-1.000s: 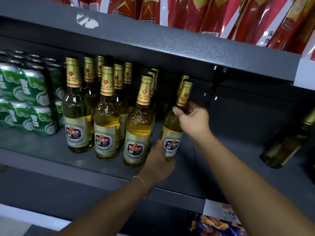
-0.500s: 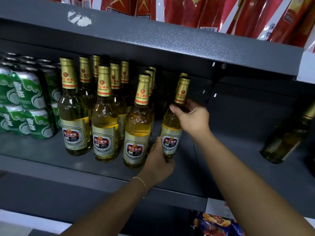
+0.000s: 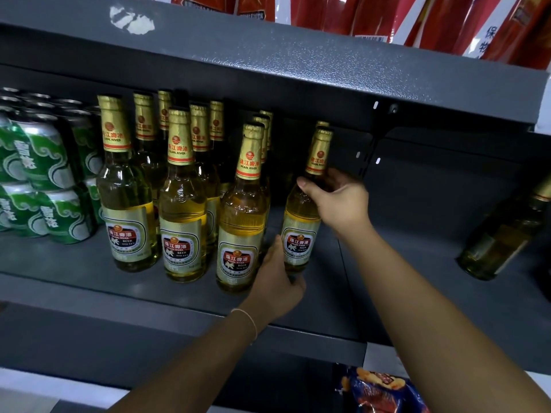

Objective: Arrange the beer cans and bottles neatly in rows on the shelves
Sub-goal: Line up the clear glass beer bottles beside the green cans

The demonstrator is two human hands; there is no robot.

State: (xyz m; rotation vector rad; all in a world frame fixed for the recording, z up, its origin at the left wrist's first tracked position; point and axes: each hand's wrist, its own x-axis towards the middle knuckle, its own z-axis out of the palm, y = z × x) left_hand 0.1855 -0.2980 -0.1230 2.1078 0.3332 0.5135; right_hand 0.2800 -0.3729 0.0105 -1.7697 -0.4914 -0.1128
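**Gripping one bottle w/ both hands, mid shelf**

Setting: grey shelf (image 3: 89, 281), head cam. R hand (image 3: 343, 204) curled round shoulder/neck of 4th-row bottle (image 3: 301, 231), upright, base on shelf. L hand (image 3: 275, 281) wraps same bottle low, at base; thin wristband (image 3: 247, 318) on L wrist. 3 front bottles (image 3: 183, 231) stand just left, more rows behind. Green cans (image 3: 44, 186) stacked 2 high at far left. Lone bottle (image 3: 504, 234) tilted, well apart at right. Red packs (image 3: 357, 13) on shelf above.
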